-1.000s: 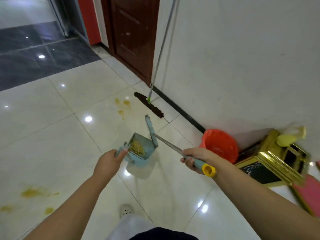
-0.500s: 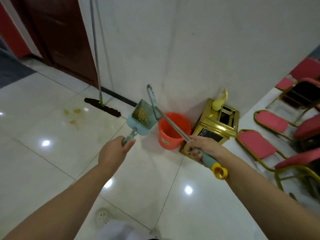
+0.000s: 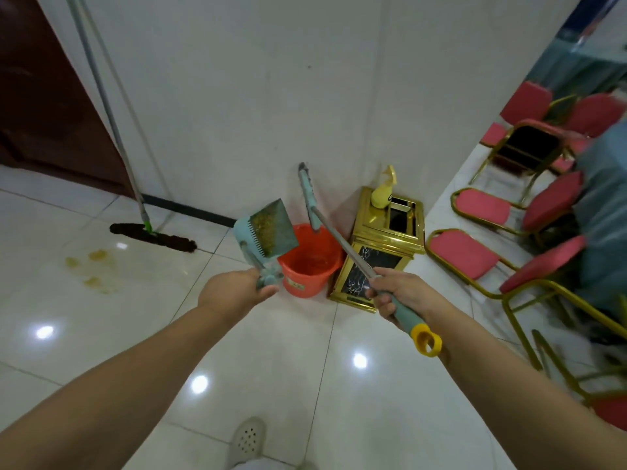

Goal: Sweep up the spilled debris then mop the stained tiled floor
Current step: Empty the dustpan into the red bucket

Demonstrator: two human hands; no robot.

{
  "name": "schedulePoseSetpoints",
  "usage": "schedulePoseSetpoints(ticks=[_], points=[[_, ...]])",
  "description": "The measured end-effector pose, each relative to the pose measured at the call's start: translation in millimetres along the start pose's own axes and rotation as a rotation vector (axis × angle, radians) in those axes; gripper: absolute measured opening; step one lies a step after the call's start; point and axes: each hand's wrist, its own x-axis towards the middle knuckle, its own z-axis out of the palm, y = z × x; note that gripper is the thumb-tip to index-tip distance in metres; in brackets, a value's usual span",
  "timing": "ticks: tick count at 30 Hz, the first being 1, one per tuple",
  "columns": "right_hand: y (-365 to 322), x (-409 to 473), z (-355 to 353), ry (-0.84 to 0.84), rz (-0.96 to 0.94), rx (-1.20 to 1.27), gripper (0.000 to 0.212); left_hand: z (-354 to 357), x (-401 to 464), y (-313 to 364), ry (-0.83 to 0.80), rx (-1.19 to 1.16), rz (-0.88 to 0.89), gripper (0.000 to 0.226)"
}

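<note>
The dustpan, gripped by the left hand, now rises from near the floor to just above the fingers, tilted over the rim of the orange bucket, yellowish debris clinging inside. The right hand carries the broom along, its head now above the bucket, beyond the fingers.

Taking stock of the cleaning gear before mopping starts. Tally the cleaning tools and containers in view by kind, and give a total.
Dustpan: 1, held in the left hand, debris in it
Broom: 1, held in the right hand
Mop: 1, leaning on the wall
Orange bucket: 1
Gold bin: 1
Total: 5
</note>
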Motion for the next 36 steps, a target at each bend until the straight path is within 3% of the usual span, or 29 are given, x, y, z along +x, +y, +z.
schedulePoseSetpoints(ticks=[10, 13, 18, 24, 30, 36], points=[[-12, 20, -7, 0.095, 0.041, 0.065, 0.033, -15, 42, 0, -0.144, 0.207, 0.333, 0.042], [-8, 24, -9, 0.121, 0.058, 0.101, 0.024, -16, 49, 6, -0.249, 0.276, 0.430, 0.042], [0, 33, -17, 0.187, 0.096, 0.063, 0.035, 0, 56, 16, -0.444, 0.425, 0.569, 0.044], [7, 31, -32, 0.217, 0.128, 0.043, 0.033, 40, 50, 27, -0.686, 0.565, 0.670, 0.037], [12, 27, -39, 0.191, 0.132, 0.049, 0.021, 51, 47, 35, -0.704, 0.606, 0.693, 0.042], [16, 25, -42, 0.199, 0.125, 0.037, 0.031, 46, 42, 41, -0.627, 0.610, 0.710, 0.038]])
